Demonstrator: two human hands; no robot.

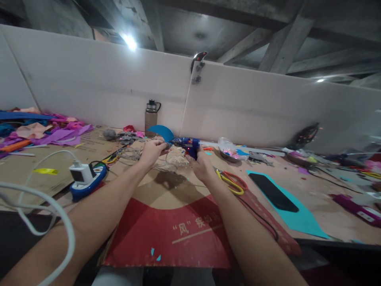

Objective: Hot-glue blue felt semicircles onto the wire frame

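My right hand (201,165) is closed round the handle of a blue hot glue gun (187,143), whose nozzle points left. My left hand (154,151) is closed in a pinch just left of the nozzle, on a curved blue paper piece (160,132) that rises above my fingers. Both hands hover over a brown and red cardboard sheet (166,222) with thin strands of glue under them.
Orange-handled scissors (232,180) lie right of my right hand. A black phone (273,192) rests on teal paper (300,216). A white charger on a blue power strip (86,178) sits left, a water bottle (151,115) by the white partition, and coloured paper scraps (44,133) far left.
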